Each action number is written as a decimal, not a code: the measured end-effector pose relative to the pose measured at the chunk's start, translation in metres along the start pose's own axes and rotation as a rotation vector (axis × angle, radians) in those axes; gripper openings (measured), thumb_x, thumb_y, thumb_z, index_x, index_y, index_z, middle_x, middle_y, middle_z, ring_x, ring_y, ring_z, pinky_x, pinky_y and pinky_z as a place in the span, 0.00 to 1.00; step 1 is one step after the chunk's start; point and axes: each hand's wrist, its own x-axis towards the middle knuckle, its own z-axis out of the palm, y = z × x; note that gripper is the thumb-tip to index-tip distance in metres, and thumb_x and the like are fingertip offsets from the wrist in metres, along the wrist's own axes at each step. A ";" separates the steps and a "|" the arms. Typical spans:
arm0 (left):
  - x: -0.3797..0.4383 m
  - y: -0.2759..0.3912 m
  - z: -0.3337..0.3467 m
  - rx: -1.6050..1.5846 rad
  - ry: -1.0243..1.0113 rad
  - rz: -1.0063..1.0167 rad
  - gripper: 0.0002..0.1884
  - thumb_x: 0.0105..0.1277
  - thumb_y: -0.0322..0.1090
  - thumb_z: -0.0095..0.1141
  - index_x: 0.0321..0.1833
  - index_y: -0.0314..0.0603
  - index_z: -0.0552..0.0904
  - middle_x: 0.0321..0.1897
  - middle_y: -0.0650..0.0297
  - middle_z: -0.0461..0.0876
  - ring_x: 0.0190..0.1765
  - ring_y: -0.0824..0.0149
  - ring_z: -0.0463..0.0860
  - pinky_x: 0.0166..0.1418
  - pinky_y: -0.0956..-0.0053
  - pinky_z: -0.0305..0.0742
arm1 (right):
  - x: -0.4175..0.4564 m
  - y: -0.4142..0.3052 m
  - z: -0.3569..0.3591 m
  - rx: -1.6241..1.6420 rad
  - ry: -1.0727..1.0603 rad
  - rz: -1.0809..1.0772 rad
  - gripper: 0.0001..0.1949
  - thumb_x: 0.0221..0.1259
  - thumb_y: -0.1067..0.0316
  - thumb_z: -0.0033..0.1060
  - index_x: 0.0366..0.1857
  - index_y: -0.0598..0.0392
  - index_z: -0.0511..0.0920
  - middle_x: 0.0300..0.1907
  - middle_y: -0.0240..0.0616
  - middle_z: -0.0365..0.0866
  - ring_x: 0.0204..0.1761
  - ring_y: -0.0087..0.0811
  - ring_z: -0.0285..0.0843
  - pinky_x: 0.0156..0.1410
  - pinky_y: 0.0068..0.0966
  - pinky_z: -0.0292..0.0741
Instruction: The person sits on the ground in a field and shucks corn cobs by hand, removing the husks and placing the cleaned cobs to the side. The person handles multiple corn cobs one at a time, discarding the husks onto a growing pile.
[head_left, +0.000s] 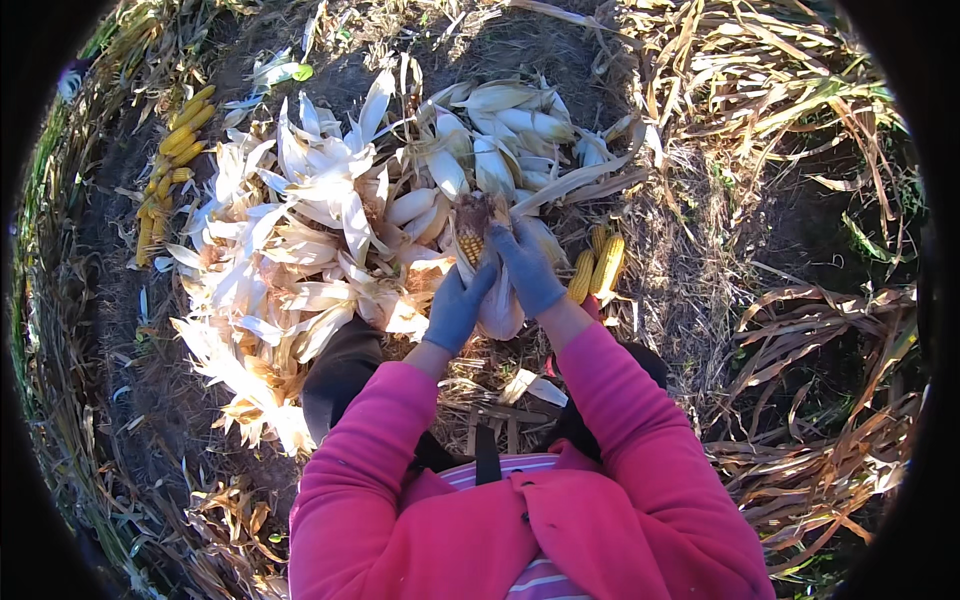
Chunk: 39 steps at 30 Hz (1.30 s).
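Note:
Both my hands wear grey-blue gloves and hold one ear of corn (472, 246) with its husk partly open. Yellow kernels and brown silk show at its upper end. My left hand (461, 304) grips the husk at the ear's left side. My right hand (526, 264) is on its right side, fingers at the husk near the silk. Just beyond lies a pile of unhusked ears (495, 165). To the left spreads a large heap of loose pale husks (300, 247). A few bare yellow cobs (607, 264) lie to the right of my right hand.
A row of husked yellow cobs (176, 142) lies on the ground at the far left. Dry corn stalks and leaves (750, 67) cover the upper right, with more (810, 465) at the lower right. Strewn straw and soil lie between. My knees flank the work spot.

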 end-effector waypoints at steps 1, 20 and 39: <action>-0.002 0.004 0.000 0.108 -0.009 0.004 0.30 0.65 0.54 0.62 0.55 0.31 0.77 0.45 0.54 0.85 0.45 0.66 0.83 0.50 0.70 0.76 | -0.002 -0.007 0.003 -0.051 -0.037 0.015 0.18 0.69 0.56 0.59 0.51 0.60 0.78 0.46 0.34 0.81 0.46 0.23 0.76 0.53 0.23 0.74; -0.005 0.004 0.003 0.238 0.024 0.312 0.25 0.67 0.47 0.61 0.59 0.35 0.74 0.44 0.52 0.85 0.46 0.57 0.85 0.51 0.65 0.76 | -0.001 0.004 0.000 -0.133 0.041 -0.017 0.14 0.73 0.64 0.51 0.54 0.60 0.79 0.45 0.33 0.83 0.46 0.21 0.76 0.53 0.20 0.74; 0.019 0.007 -0.014 -0.151 0.164 0.242 0.13 0.76 0.35 0.46 0.49 0.32 0.80 0.39 0.65 0.81 0.41 0.77 0.74 0.47 0.78 0.72 | -0.001 0.017 -0.004 -0.574 0.104 -0.182 0.14 0.69 0.61 0.55 0.47 0.60 0.80 0.35 0.43 0.84 0.38 0.29 0.79 0.46 0.31 0.76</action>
